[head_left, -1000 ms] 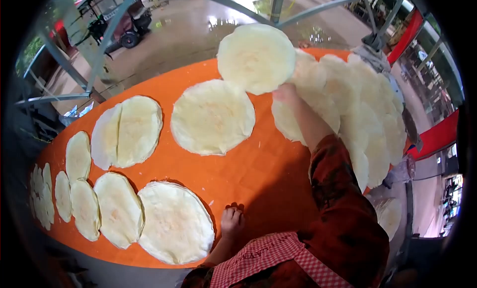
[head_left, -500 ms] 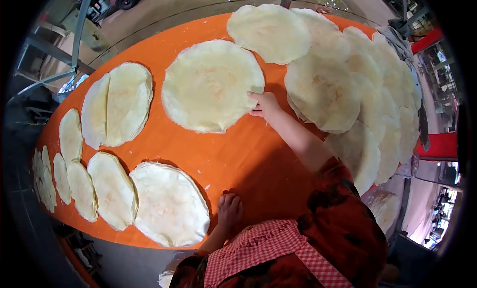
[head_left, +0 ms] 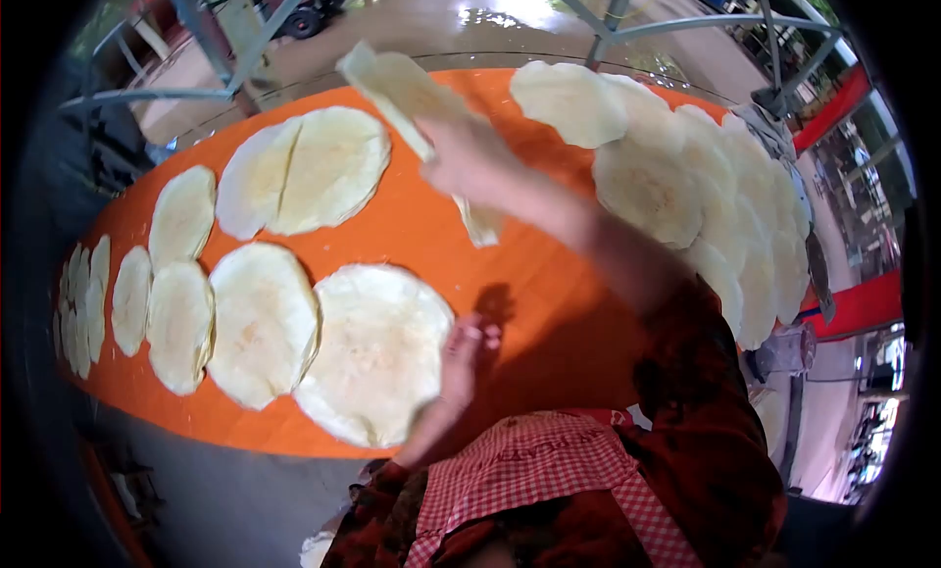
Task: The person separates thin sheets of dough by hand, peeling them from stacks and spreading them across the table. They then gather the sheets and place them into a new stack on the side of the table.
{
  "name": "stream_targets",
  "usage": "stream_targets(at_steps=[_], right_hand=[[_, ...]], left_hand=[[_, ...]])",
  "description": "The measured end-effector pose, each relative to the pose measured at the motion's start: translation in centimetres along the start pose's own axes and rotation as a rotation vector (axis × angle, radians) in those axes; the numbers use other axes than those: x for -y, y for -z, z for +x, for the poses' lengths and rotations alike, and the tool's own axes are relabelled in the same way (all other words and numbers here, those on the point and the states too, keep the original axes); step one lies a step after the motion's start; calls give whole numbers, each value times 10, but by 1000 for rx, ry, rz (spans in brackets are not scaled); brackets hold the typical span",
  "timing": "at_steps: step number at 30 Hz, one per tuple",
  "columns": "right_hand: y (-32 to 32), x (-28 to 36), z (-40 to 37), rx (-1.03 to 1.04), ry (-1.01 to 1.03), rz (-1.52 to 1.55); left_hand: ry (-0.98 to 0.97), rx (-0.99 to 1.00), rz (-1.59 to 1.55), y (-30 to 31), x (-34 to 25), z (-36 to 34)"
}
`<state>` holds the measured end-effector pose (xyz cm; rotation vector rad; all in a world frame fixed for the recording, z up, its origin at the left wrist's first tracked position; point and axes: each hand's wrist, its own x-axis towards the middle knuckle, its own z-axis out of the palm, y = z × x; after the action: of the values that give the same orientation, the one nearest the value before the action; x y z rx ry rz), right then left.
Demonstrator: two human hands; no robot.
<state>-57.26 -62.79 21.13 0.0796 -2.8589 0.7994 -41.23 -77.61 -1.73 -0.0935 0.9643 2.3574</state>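
My right hand [head_left: 470,161] is closed on a thin round flatbread [head_left: 407,93], which is lifted off the orange table [head_left: 534,303] and hangs folded to both sides of the hand, blurred by motion. My left hand [head_left: 465,357] is raised a little over the table, fingers loosely apart and nothing in them, beside the right edge of a pale flatbread stack [head_left: 372,352]. Behind the lifted sheet, to the left, lies a stack with a creased top sheet [head_left: 323,171].
Several overlapping flatbreads [head_left: 720,186] cover the table's right side, with another sheet [head_left: 569,102] at the far edge. Several more stacks [head_left: 260,323] stand on the left. Metal bars [head_left: 608,29] run beyond the far edge. A clear container [head_left: 784,350] is at the right.
The large flatbread that lay flat at the middle is now up in my right hand. My left hand has risen off the table with its fingers opened. The view has shifted.
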Motion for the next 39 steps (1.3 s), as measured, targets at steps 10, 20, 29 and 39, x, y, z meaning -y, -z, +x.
stream_targets(at_steps=[10, 20, 29, 39], right_hand=[[-249, 42, -202, 575, 94, 179], [-258, 27, -206, 463, -190, 589], [-260, 13, -208, 290, -253, 690], [-223, 60, -214, 241, -41, 97]], left_hand=[[51, -147, -372, 127, -95, -74], [61, -107, -253, 127, -100, -79], [36, -68, -168, 120, -100, -80], [27, -171, -103, 107, -92, -78]])
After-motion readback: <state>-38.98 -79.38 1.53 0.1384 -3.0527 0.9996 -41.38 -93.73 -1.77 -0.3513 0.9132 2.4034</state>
